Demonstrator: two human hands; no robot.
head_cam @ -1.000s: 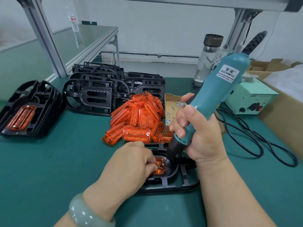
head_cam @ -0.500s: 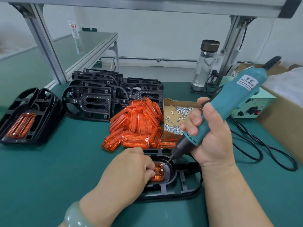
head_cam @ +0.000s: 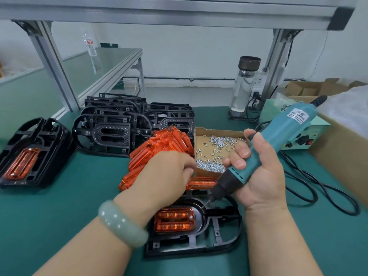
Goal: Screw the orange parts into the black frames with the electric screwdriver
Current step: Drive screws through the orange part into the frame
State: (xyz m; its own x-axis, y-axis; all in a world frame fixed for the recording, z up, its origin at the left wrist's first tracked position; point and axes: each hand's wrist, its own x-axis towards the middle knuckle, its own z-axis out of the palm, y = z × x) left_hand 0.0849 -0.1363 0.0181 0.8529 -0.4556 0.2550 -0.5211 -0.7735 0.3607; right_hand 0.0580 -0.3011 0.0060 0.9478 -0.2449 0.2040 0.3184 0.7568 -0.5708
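A black frame [head_cam: 219,242] lies in front of me with an orange part [head_cam: 175,220] seated in its recess. My right hand [head_cam: 260,176] grips the teal electric screwdriver [head_cam: 278,136], tilted, its bit just above the frame's rim beside the orange part. My left hand [head_cam: 159,176] hovers over the pile of orange parts [head_cam: 159,144]. Its curled fingers reach the left edge of the cardboard screw box [head_cam: 217,148]; the fingertips are hidden.
Stacked black frames [head_cam: 111,132] stand behind the pile. A frame fitted with an orange part [head_cam: 35,148] lies at far left. A glass bottle [head_cam: 245,86], the green power supply [head_cam: 304,136], its black cable [head_cam: 318,188] and a large carton [head_cam: 342,156] are on the right.
My left hand left the orange part in the frame and moved up to the screw box. The screwdriver tilted further over and its bit lifted off the part.
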